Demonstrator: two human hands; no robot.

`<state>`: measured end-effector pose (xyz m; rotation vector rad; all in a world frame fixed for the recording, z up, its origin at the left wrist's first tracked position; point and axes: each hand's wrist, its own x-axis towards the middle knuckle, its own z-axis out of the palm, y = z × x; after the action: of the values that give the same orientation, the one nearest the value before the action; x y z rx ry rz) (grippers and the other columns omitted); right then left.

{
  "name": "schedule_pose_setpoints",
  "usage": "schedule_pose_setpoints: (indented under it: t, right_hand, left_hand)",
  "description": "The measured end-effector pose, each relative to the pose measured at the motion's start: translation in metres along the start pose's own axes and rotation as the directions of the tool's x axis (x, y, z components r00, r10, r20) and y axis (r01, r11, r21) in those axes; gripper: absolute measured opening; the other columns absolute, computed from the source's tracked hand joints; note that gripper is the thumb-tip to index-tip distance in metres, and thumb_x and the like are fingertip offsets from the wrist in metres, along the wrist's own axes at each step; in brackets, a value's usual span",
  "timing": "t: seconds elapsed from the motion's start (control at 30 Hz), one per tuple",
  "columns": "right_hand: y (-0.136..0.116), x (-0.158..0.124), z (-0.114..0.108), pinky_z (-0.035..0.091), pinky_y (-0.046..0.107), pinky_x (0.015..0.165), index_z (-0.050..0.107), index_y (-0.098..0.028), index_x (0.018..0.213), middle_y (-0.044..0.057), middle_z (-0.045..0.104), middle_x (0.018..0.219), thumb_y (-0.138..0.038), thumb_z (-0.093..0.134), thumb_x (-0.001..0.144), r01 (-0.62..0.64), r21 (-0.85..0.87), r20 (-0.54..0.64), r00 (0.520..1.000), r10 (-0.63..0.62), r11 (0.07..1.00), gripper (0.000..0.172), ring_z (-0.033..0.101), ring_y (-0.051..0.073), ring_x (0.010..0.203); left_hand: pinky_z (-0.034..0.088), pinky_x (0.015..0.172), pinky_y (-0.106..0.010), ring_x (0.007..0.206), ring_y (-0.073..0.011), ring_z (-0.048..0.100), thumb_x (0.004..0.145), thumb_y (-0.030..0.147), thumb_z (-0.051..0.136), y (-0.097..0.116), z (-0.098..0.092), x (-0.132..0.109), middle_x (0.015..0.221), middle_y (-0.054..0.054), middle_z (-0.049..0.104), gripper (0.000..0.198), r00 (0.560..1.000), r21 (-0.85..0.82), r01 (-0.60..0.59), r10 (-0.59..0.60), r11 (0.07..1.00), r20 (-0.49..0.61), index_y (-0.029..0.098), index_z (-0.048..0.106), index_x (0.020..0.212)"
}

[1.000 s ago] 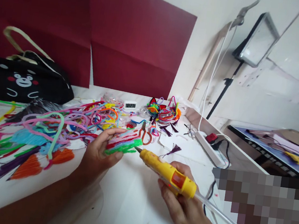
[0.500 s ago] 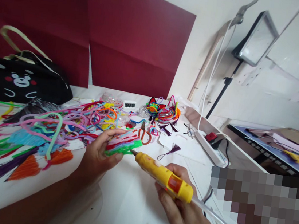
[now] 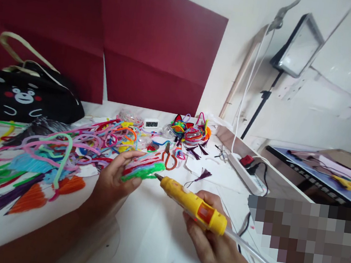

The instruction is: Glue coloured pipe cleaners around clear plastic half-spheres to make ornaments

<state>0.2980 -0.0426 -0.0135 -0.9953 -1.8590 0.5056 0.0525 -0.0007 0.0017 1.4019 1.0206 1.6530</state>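
Note:
My left hand point(image 3: 117, 180) grips a striped piece made of pipe cleaners point(image 3: 145, 165), with green along its near edge and red, purple and pale strands behind. My right hand point(image 3: 209, 231) is wrapped around a yellow hot glue gun point(image 3: 191, 205), a long clear glue stick point(image 3: 262, 261) trailing from its rear end. The gun's dark nozzle points left, close to the green edge; whether it touches cannot be made out. Just beyond the striped piece lie orange-handled scissors point(image 3: 169, 158). A dark purple tassel point(image 3: 202, 176) rests on the white tabletop to their right.
Loose pipe cleaners point(image 3: 86, 145) and orange tassels point(image 3: 32, 199) are heaped on the left. A small digital clock point(image 3: 151, 124) and finished colourful pieces point(image 3: 191, 132) stand at the back. On the right are a power strip point(image 3: 249, 175) and a lamp point(image 3: 300, 44); a black bag point(image 3: 28, 97) sits back left.
The glue gun's nozzle has shifted slightly up along the striped piece's near edge. The green side shows a little more broadly now. Both hands keep their hold.

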Motion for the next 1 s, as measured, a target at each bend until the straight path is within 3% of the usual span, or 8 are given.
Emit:
schedule_pose_setpoints:
  t: [0.1,0.33,0.53,0.73,1.0]
  right_hand:
    - [0.0023,-0.0017,0.0023,0.048,0.026,0.054,0.05,-0.028,0.115,0.004,0.058,0.096,-0.022,0.048,0.095,-0.022,-0.029,0.056,0.998,0.023,0.999,0.021,0.063,0.019,0.085]
    - [0.0015,0.0013,0.0026,0.047,0.027,0.057,0.047,-0.028,0.113,0.003,0.053,0.097,-0.024,0.049,0.095,-0.016,-0.056,0.043,0.999,0.019,0.998,0.018,0.058,0.018,0.08]
    - [0.0053,0.0016,0.0027,0.051,0.033,0.07,0.047,-0.03,0.113,0.003,0.056,0.104,-0.024,0.049,0.095,-0.007,-0.101,0.001,1.0,0.007,0.995,0.019,0.057,0.018,0.082]
    - [0.0002,-0.0003,0.0016,0.049,0.028,0.061,0.05,-0.028,0.111,0.002,0.056,0.091,-0.021,0.048,0.093,-0.005,-0.073,0.049,0.999,0.009,0.997,0.019,0.06,0.018,0.079]
    - [-0.0038,0.0011,-0.0016,0.048,0.025,0.054,0.047,-0.027,0.113,0.004,0.056,0.092,-0.02,0.047,0.093,0.006,-0.041,0.091,0.996,-0.002,0.999,0.022,0.062,0.019,0.084]
  left_hand:
    - [0.053,0.091,-0.033,0.111,-0.0288,0.064,0.07,0.032,0.078,0.0011,-0.0002,-0.0002,0.115,-0.007,0.069,0.044,1.0,0.023,0.011,-0.011,1.0,-0.005,0.025,0.065,0.111]
    - [0.054,0.089,-0.034,0.11,-0.0284,0.064,0.069,0.03,0.077,0.0032,0.0011,-0.0008,0.113,-0.006,0.07,0.042,0.999,0.008,0.018,-0.017,1.0,-0.028,0.026,0.066,0.109]
    - [0.054,0.091,-0.033,0.113,-0.0282,0.063,0.069,0.029,0.077,0.0018,0.0002,0.0008,0.114,-0.006,0.07,0.042,1.0,0.012,0.012,-0.012,1.0,-0.024,0.026,0.066,0.109]
    - [0.054,0.091,-0.035,0.111,-0.0291,0.064,0.069,0.03,0.077,0.0027,0.0019,-0.0001,0.114,-0.008,0.07,0.044,1.0,0.033,0.023,-0.023,0.999,-0.012,0.024,0.064,0.111]
    - [0.051,0.092,-0.031,0.114,-0.0261,0.062,0.069,0.029,0.078,0.0011,0.0021,-0.0018,0.117,-0.006,0.068,0.043,1.0,-0.003,0.002,-0.002,1.0,0.026,0.025,0.065,0.11]
